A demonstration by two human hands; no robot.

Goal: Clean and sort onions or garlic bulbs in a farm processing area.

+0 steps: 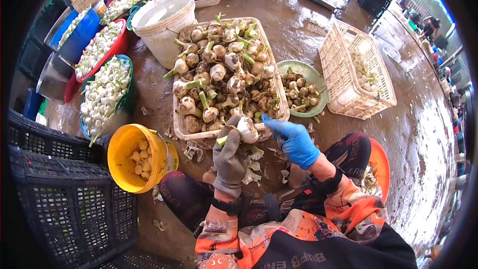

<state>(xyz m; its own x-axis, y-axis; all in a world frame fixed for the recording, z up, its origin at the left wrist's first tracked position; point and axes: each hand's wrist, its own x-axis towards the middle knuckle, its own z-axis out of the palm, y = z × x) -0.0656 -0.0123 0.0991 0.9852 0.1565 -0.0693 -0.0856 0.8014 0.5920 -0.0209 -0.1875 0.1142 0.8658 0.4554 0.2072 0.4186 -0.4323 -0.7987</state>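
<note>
My left hand (228, 160), in a grey glove, grips a garlic bulb (247, 130) whose white and purple skin is partly bared. The cut green stem (222, 141) pokes out between the fingers. To the right, my blue-gloved right hand (295, 140) is held apart from the bulb, its index finger pointing towards it and the others curled. Whether anything sits inside those curled fingers is hidden. Just beyond both hands stands a pale plastic crate (180, 119) heaped with soil-stained garlic bulbs (217, 72) on short stems.
A yellow bucket (140, 134) holding peeled bulbs stands left, beside black crates (71, 198). A green basin (322, 93) of small bulbs and a white crate (336, 78) lie right. An orange basin (381, 172) is by my right knee. Peelings (254, 168) litter the wet floor.
</note>
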